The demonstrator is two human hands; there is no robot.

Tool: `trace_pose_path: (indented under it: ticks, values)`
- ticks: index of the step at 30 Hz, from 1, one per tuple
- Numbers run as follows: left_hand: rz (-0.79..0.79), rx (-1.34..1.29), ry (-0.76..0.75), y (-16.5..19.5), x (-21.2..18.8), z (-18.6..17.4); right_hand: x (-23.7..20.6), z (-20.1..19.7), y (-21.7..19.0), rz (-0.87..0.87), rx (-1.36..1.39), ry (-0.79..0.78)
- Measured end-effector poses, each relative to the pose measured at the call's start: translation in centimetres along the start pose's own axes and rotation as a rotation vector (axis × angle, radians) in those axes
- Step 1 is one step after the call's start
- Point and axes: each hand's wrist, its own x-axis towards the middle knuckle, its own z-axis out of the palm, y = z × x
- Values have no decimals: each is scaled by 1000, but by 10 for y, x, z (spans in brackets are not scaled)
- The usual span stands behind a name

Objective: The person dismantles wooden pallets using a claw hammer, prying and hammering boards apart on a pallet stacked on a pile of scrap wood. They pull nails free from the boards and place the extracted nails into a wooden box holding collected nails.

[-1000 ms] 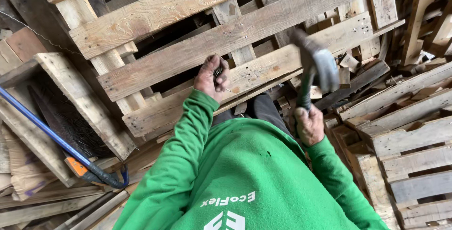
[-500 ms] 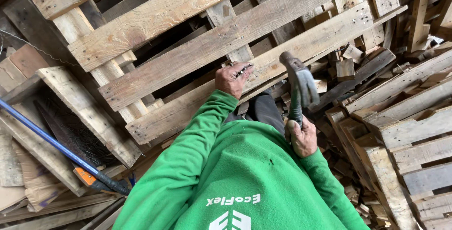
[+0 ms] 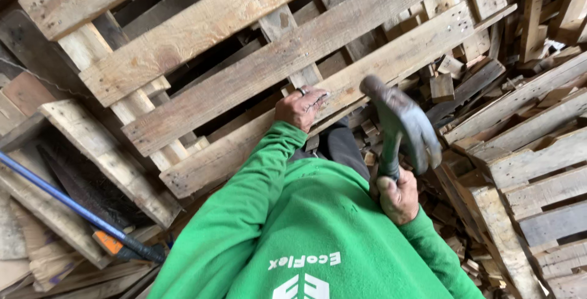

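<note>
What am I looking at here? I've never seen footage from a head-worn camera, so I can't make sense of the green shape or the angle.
The single picture comes from a camera on a person's head, looking down, so the green shape is the person's own sweatshirt. There is no machine: only two bare hands. The left hand rests on a plank of a wooden pallet, fingers pinched as if steadying something small; whether that is a nail is too small to tell. The right hand grips the handle of a hammer, whose head is raised and blurred. More pallets and broken wood scraps lie all around, and a blue-handled tool leans at the left.
</note>
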Motion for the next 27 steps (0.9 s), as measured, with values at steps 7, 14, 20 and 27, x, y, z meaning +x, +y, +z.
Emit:
trace_pose_path:
  ticks: [7,14,20,27]
  values:
    - [129,-7,91,-21,3,12,31,-3,-24,295,-65,-5]
    - [-359,-441,454,-28,9,10,46,-48,-117,-890,549,-292]
    - [-338,-469,484,-22,15,14,45,15,-44,198,-283,-14]
    - [-313,-401,484,-17,21,9,44,-47,-82,-399,258,227]
